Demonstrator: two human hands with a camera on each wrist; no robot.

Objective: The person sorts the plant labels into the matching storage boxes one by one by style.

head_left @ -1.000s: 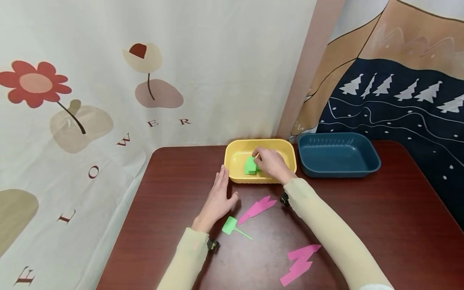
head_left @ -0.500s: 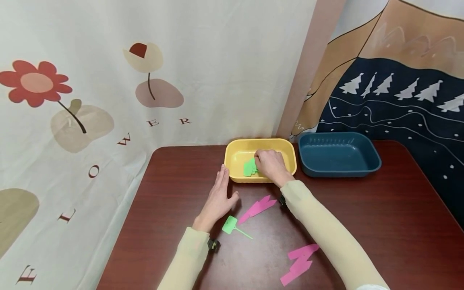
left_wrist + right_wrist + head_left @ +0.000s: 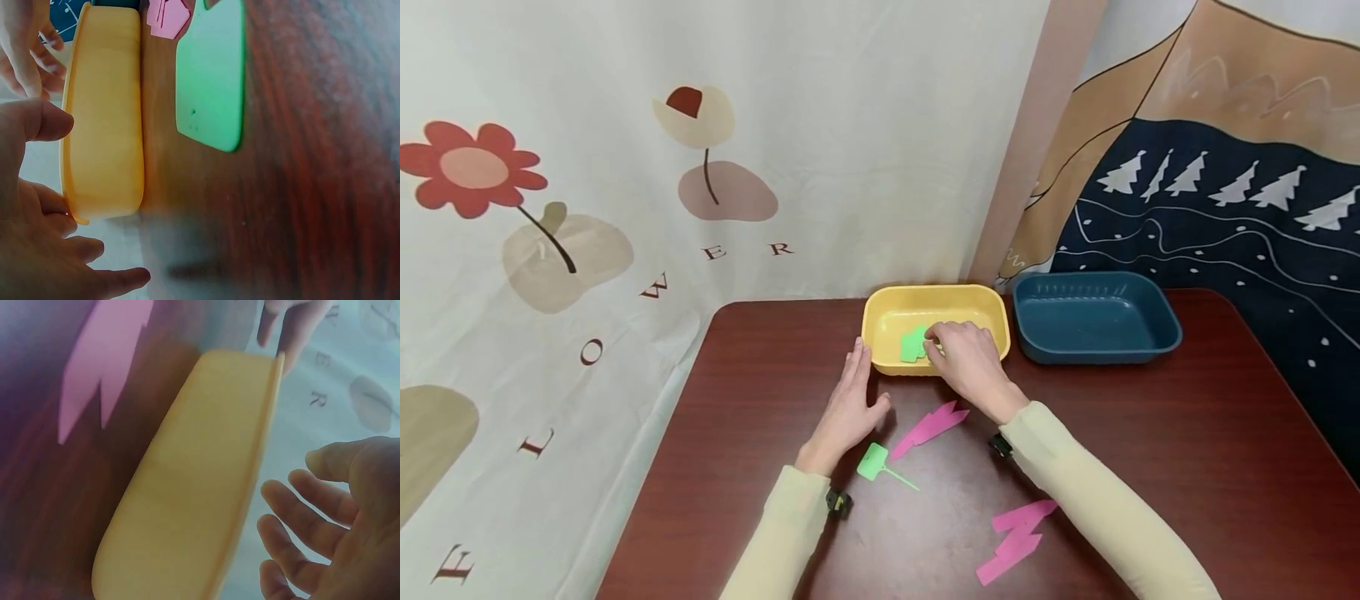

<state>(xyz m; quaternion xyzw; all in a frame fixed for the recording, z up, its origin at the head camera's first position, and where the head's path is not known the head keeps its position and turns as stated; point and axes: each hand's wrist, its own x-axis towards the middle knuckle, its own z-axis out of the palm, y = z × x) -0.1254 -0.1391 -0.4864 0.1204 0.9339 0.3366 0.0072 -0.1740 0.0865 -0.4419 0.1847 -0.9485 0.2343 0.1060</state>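
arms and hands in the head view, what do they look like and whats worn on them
The left sleeve and right sleeve are long, plain and pale yellow. The left hand and right hand are bare, without gloves. A small black device sits at the left wrist, another at the right. No cables show.

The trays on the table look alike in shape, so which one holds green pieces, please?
The yellow tray, the left one, beside the left hand, holds the green pieces; the dark blue tray shows none inside.
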